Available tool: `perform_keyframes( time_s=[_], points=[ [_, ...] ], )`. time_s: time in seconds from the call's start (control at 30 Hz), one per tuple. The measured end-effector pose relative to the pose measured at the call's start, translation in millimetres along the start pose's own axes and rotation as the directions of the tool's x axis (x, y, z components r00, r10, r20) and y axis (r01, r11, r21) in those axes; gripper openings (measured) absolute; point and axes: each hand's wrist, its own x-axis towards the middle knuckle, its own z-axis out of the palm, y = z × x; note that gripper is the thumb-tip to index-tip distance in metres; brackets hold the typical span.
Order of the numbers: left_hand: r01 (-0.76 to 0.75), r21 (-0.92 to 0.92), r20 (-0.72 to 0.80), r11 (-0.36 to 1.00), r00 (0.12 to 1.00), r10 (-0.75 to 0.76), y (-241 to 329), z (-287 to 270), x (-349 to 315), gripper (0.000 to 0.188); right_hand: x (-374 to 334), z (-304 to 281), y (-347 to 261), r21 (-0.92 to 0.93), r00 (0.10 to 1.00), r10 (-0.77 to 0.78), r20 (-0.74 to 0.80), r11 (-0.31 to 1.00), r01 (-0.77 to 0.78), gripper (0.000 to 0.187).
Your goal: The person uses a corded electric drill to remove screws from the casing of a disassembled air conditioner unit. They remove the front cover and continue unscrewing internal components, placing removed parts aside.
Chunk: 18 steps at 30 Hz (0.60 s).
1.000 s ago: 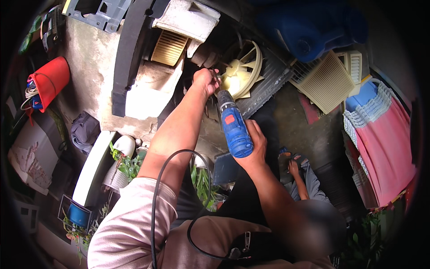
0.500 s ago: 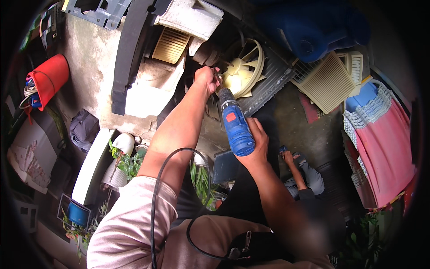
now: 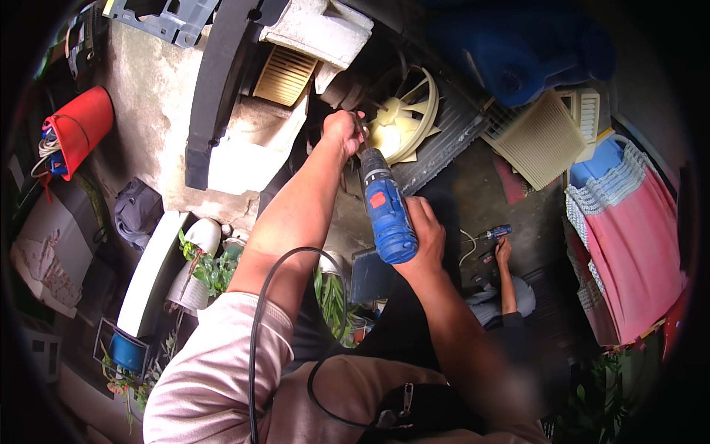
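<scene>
My right hand (image 3: 427, 235) is wrapped round the handle of a blue cordless drill (image 3: 390, 222), whose black chuck points up and away from me. Just beyond the chuck, my left hand (image 3: 343, 133) is closed, its fingers bent round something small and dark by the bit. What it holds is too hidden to name. Right beside these fingers sits a cream ringed fan wheel (image 3: 399, 122), its blades partly in shade. The fan rests against a dark ribbed panel (image 3: 451, 152).
Dirty white housings (image 3: 255, 152) and a long black strip (image 3: 211, 96) lie at the far left of my hands. A beige grille (image 3: 543, 140) and a pink cloth (image 3: 629, 244) stand right. Another person's hand (image 3: 504, 248) holds a blue power tool (image 3: 495, 232). Potted plants (image 3: 214, 270) stand nearer left.
The rear of my drill has dropped slightly toward me and left; my left hand stays almost in place. The other person's hand has moved right and away, bringing their tool into fuller view.
</scene>
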Motion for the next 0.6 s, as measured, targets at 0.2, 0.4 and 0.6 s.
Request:
perform_keyframes(
  time_s=[0.2,0.4,0.6],
  points=[
    [0.013,0.006,-0.005,1.0,1.0,-0.013,1.3,0.2,1.6,0.021,-1.3,8.0,6.6,0.09,0.999,0.051,0.006,0.995,-0.052,0.036],
    [0.006,0.02,-0.046,1.0,0.999,-0.005,-4.6,4.7,-0.1,0.017,-7.0,15.7,2.9,0.033,0.994,-0.006,-0.112,0.999,0.01,0.04],
    [-0.006,-0.015,-0.114,1.0,0.993,0.004,-3.3,3.1,6.1,0.012,-3.8,7.8,1.1,0.092,0.999,0.005,-0.046,0.996,-0.001,0.038]
  ],
)
